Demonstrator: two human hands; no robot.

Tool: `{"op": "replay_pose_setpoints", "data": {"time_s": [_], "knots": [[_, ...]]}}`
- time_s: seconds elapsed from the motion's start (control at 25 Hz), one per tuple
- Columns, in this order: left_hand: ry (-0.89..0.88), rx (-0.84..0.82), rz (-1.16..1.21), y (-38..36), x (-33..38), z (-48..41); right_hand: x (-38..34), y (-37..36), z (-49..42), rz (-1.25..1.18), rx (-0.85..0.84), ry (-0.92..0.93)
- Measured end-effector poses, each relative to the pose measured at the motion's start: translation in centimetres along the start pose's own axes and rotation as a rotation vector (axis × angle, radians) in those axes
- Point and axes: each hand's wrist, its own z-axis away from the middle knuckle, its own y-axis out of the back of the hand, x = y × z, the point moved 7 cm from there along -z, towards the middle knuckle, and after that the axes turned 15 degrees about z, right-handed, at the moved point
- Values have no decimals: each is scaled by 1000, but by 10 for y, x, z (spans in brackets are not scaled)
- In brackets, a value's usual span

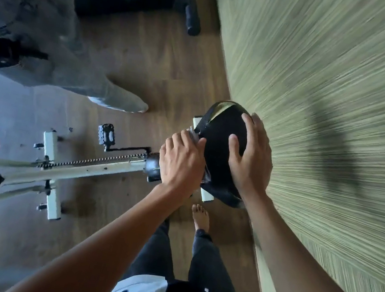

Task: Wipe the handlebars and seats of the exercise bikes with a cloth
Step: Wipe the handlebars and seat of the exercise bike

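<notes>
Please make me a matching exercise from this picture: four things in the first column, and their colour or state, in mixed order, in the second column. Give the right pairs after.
Column one:
1. seat
2. frame
3. floor
4. right hand

Column two:
a. cream-white
b. rests on the seat
c. brown wood
d. black

Pairs: 1-d, 2-a, 3-c, 4-b.

Dim daylight, motion-blurred, wide-angle warp
</notes>
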Motion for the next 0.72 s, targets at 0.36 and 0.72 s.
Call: {"op": "replay_pose_setpoints", "data": {"time_s": [0.36,0.72], "knots": [[-87,-87,370,-23,53,-66,12,4,-2,-227,-13,-178],[-212,-541,414,-24,93,-124,16,2,-2,-306,25,-227]]}}
